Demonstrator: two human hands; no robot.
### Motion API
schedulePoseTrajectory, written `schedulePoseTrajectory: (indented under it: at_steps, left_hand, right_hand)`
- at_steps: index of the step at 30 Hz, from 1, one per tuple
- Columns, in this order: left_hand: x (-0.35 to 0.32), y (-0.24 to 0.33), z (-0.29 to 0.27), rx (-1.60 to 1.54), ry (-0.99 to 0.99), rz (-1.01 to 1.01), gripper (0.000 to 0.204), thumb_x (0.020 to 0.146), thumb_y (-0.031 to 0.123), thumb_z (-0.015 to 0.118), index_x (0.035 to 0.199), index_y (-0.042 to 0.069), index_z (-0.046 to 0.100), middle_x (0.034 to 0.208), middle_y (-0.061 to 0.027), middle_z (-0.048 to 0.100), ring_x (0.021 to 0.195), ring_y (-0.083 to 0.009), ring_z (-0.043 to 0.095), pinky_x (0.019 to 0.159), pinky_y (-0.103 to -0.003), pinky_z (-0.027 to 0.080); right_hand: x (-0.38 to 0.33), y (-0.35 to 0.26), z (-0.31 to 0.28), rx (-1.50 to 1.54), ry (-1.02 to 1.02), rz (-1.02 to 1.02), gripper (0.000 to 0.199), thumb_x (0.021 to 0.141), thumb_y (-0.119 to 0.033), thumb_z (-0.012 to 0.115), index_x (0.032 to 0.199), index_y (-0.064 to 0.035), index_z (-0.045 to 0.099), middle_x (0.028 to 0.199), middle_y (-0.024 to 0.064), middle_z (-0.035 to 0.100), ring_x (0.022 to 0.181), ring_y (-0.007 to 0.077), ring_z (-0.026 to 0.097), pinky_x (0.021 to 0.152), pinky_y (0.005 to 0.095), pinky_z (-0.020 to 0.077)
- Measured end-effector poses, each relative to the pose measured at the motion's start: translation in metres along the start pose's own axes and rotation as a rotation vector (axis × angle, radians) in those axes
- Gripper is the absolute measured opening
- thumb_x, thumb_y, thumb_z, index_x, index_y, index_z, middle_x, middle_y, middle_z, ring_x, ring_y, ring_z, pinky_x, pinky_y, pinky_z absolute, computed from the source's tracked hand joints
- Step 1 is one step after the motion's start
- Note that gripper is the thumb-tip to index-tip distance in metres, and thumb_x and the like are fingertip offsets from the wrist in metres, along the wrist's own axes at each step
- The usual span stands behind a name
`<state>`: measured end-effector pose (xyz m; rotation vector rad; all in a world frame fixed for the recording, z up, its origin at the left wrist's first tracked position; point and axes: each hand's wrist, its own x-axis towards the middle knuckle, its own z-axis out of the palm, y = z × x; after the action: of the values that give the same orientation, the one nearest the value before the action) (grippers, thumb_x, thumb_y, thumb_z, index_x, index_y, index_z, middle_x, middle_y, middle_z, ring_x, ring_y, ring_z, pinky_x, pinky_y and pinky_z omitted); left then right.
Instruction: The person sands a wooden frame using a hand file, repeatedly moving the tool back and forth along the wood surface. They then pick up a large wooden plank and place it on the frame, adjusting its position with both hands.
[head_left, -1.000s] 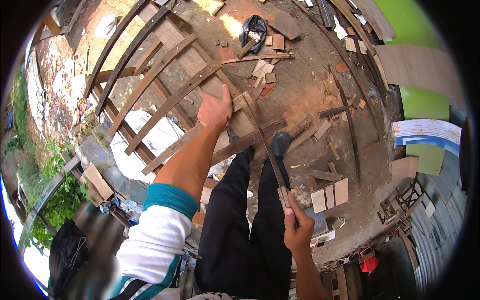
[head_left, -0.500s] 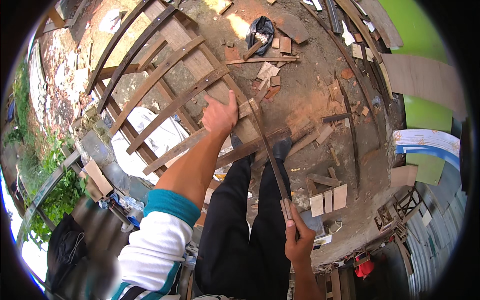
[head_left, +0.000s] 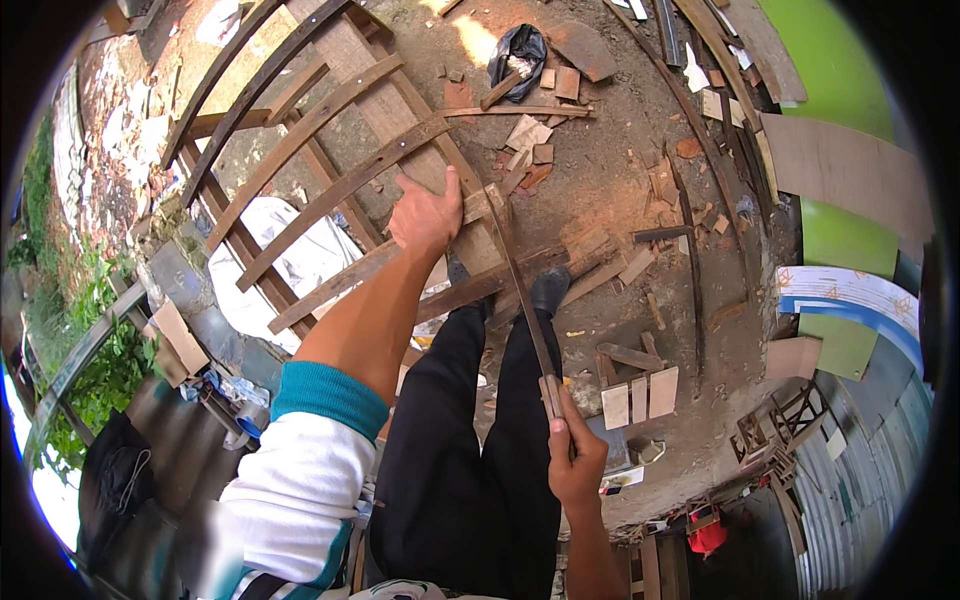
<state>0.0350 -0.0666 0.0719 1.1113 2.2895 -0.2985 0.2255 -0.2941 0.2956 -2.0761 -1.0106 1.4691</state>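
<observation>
the left hand (head_left: 428, 212) lay spread, palm down, on a wooden slat (head_left: 470, 210) of the curved wooden frame (head_left: 330, 130) resting on the dirt ground (head_left: 600, 190). the right hand (head_left: 575, 462) was closed around the handle of a long thin saw (head_left: 520, 290), whose blade ran up to the slat just beside the left hand. small wood offcuts (head_left: 640, 395) lay near the person's black shoes (head_left: 548, 290).

A black plastic bag (head_left: 517, 50) lies crumpled on the dirt at top; a blue-and-white curved board (head_left: 850, 295) leans at right.
</observation>
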Motion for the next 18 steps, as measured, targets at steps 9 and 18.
schedulePoseTrajectory:
  at_steps: [9,18]
  left_hand:
    - [0.002,0.006,0.002,-0.038,0.023,0.008,0.089,0.089,0.070,0.051,0.129,-0.010,0.045,0.096,-0.0312,0.071,0.097,-0.0461,0.070,0.089,-0.051,0.053]
    - [0.001,0.000,-0.003,-0.073,-0.007,0.043,0.095,0.090,0.072,0.048,0.131,-0.014,0.044,0.096,-0.0328,0.070,0.095,-0.0467,0.070,0.086,-0.052,0.054]
  right_hand:
    - [0.165,-0.037,0.089,-0.070,0.088,-0.156,0.040,0.100,-0.020,0.058,0.133,0.0015,0.062,0.107,0.0332,0.068,0.101,0.0458,0.067,0.082,0.0434,0.0563]
    - [0.165,0.025,0.061,0.032,-0.184,-0.395,0.073,0.093,-0.031,0.073,0.149,0.0042,0.043,0.125,0.0313,0.065,0.110,0.0376,0.070,0.086,0.0417,0.0564]
